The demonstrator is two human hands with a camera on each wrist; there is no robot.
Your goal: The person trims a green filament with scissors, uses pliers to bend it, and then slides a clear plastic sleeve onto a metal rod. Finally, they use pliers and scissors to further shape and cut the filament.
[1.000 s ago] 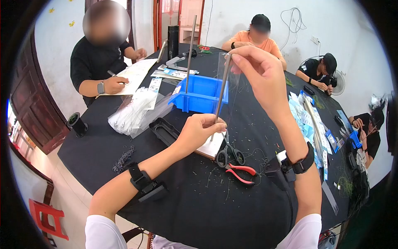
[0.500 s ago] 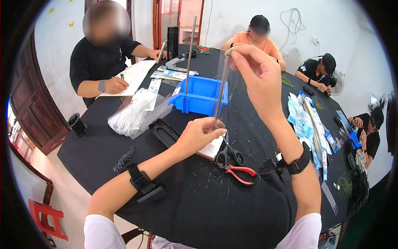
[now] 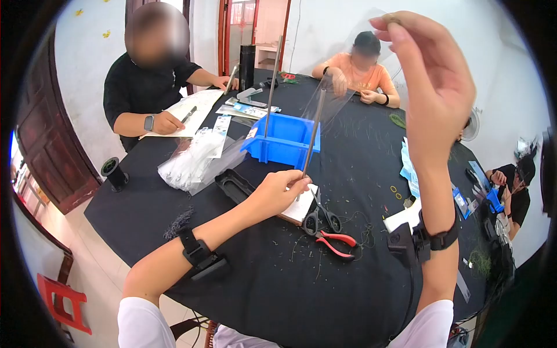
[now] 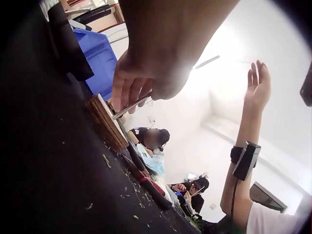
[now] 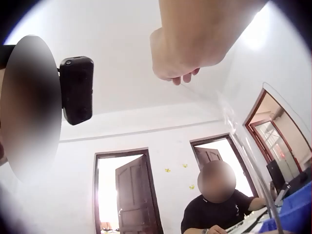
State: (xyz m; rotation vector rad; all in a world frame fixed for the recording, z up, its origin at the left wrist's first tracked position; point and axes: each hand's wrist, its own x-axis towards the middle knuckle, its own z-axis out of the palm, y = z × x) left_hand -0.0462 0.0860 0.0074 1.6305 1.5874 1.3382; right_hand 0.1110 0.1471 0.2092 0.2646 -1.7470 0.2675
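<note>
My left hand (image 3: 277, 194) pinches a thin metal rod (image 3: 316, 124) low down, near the white-topped wooden block (image 3: 297, 210) below it. In the left wrist view the rod (image 4: 130, 107) slants up from the block's edge past my curled fingers. High at the upper right, my right hand (image 3: 438, 87) pinches the end of a clear plastic film (image 3: 339, 93) between thumb and fingers. This film stretches from beside the rod's top up to the fingertips, partly blurred. A second metal rod (image 3: 271, 87) stands by the blue bin (image 3: 278, 142).
Scissors (image 3: 316, 217) and red-handled pliers (image 3: 336, 243) lie by the block among thread scraps. A black tray (image 3: 232, 182), clear bags of white pieces (image 3: 194, 165) and a black spool (image 3: 113, 173) are on the left. Other people sit around the table (image 3: 249, 278).
My right hand has risen from the rod's top toward the upper right, drawing the clear film with it. My left hand stays low on the rod. The head view has shifted slightly.
</note>
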